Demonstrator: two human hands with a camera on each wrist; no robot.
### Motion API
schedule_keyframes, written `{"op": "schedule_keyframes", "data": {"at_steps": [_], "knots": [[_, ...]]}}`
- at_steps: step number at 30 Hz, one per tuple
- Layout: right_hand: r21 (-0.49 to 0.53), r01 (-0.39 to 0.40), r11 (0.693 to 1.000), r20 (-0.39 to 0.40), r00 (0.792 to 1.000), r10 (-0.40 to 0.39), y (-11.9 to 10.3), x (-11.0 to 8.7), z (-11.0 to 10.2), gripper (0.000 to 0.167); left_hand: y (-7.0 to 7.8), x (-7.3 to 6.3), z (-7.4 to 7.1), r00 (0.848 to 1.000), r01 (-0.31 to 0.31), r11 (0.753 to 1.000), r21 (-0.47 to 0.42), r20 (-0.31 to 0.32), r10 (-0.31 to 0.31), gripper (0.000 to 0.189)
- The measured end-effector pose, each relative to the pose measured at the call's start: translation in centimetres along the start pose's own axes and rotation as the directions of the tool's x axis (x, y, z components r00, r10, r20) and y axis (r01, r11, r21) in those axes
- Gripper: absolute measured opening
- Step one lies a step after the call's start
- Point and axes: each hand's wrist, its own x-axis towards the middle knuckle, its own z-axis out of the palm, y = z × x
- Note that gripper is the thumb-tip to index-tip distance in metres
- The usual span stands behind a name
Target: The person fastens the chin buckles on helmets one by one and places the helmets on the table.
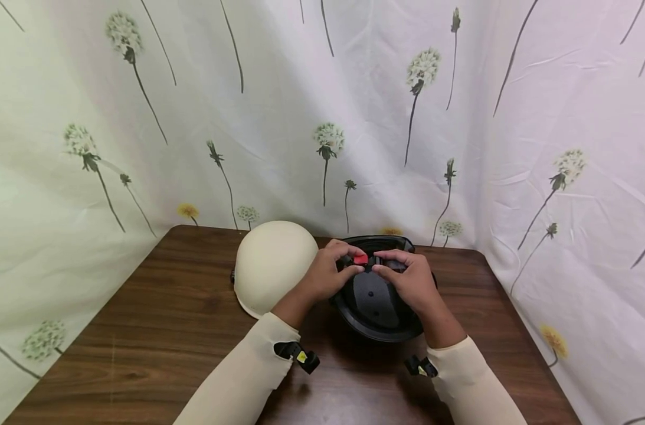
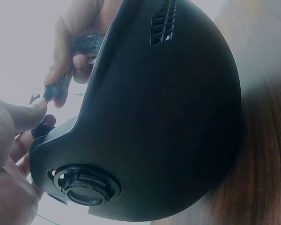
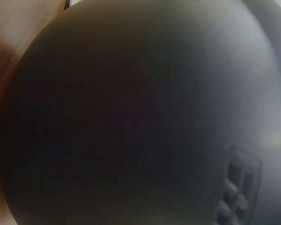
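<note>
A black helmet (image 1: 377, 332) lies on the table with its hollow inside facing up. Above that hollow, my left hand (image 1: 322, 271) pinches the red piece of a chin-strap buckle (image 1: 360, 260) between thumb and fingertips. Facing it, my right hand (image 1: 413, 280) pinches the black part of the strap buckle, so the fingertips of both hands nearly meet. The left wrist view shows the helmet's smooth shell (image 2: 164, 117), a round side knob (image 2: 86, 190) and a vent grille (image 2: 164, 21). In the right wrist view the shell (image 3: 131, 112) fills most of the picture and hides the right hand.
A cream helmet (image 1: 274, 265) stands dome up on the wooden table (image 1: 141, 330), just left of the black one. Behind the table hangs a white curtain (image 1: 280, 118) printed with dandelions. Black wrist mounts (image 1: 301, 357) stick out from both sleeves.
</note>
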Motion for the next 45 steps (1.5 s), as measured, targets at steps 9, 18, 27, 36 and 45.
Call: {"op": "schedule_keyframes", "data": {"at_steps": [9,18,27,36,45], "knots": [[0.013,-0.014,1.0,0.023,1.0,0.014,0.2,0.0,0.2,0.027,0.4,0.0,0.4,1.0,-0.019,1.0,0.018,0.023,0.018,0.027],[0.057,-0.037,0.998,0.051,0.998,0.034,0.4,0.0,0.1,0.032,0.7,-0.2,0.1,1.0,0.024,1.0,-0.006,0.013,-0.024,0.028],[0.038,0.006,0.999,0.056,0.998,-0.008,0.4,-0.1,-0.8,0.038,-0.3,-0.1,-0.4,0.999,0.035,0.999,-0.009,-0.003,-0.035,0.035],[0.053,0.024,0.998,-0.021,1.0,-0.023,0.4,-0.7,-1.9,0.037,-0.6,-0.3,-1.1,0.999,0.05,0.998,0.024,-0.009,-0.049,0.036],[-0.078,0.066,0.995,-0.108,0.991,-0.074,1.6,-1.3,-3.9,0.039,-1.3,-0.7,-2.1,1.0,-0.004,0.998,0.058,0.023,0.002,0.041]]}}
